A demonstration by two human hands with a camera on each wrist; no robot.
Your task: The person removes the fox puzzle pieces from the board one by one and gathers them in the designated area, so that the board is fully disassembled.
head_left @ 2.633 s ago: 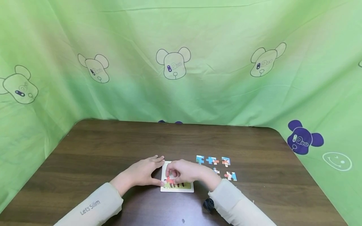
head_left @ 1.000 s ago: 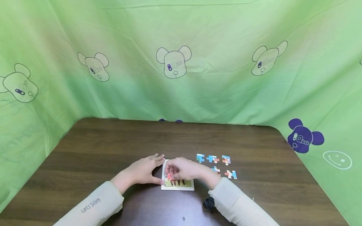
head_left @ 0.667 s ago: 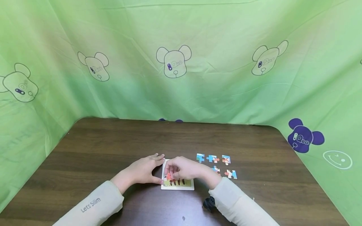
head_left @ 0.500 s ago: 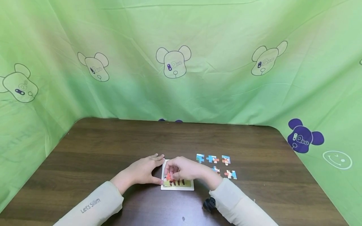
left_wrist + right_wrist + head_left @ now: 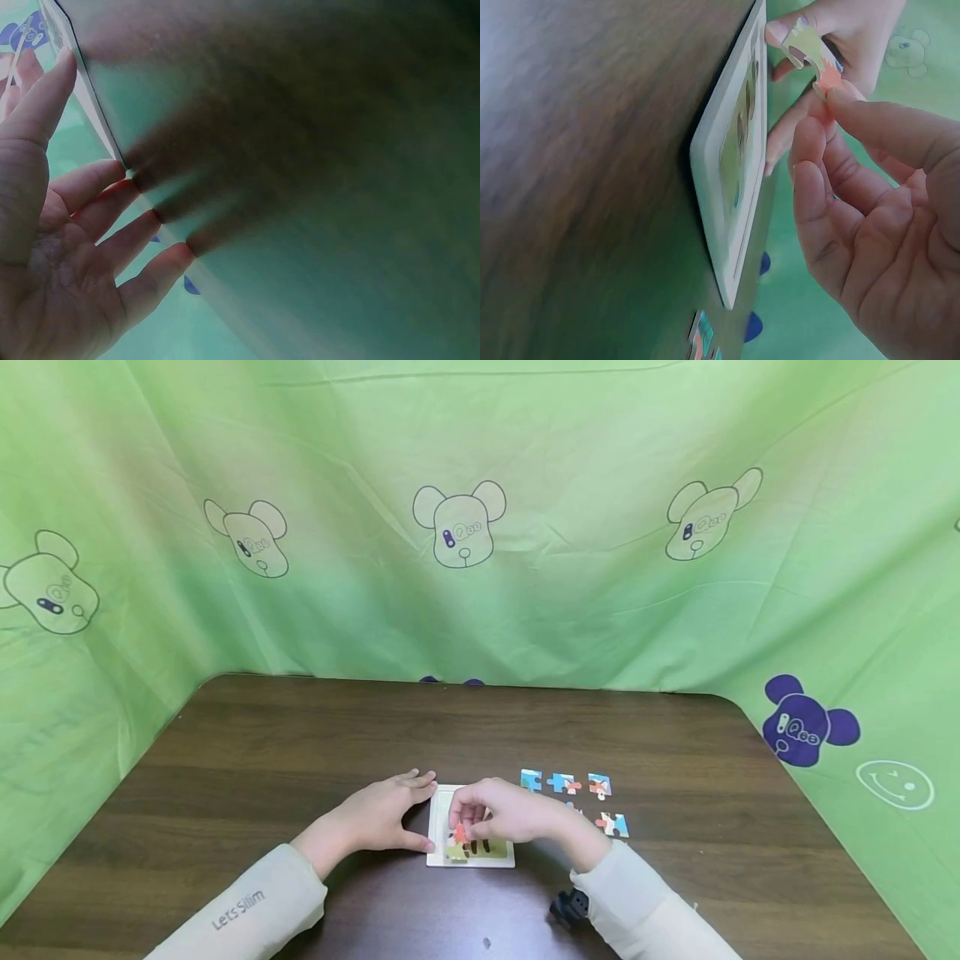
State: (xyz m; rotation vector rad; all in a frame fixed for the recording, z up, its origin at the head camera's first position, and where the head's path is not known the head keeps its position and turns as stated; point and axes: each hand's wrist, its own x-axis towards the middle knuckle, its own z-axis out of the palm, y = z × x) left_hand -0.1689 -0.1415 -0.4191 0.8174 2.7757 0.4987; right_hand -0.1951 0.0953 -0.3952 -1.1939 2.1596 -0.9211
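In the head view a white-rimmed puzzle tray [image 5: 437, 814] lies on the table between both hands. My left hand [image 5: 372, 817] is spread along its left side, thumb at the lower left and fingertips by the upper left corner; the left wrist view shows these fingers extended. My right hand [image 5: 506, 810] pinches a jigsaw piece [image 5: 810, 54] between thumb and fingers. Green and orange-red show on it, and in the right wrist view it is held clear above the tray. Green pieces with dark stripes fill the tray's lower part. The right hand hides much of the tray.
Loose jigsaw pieces, among them a blue one [image 5: 530, 780] and an orange-and-white one [image 5: 612, 825], lie right of the tray on the brown table [image 5: 300, 735]; the right wrist partly covers one. A black device [image 5: 570, 907] sits at the right cuff. A green curtain [image 5: 465, 627] surrounds the table.
My right hand has shifted slightly right, lifting the jigsaw piece from the tray's lower left, where a pale strip now shows. The left hand has stayed put.
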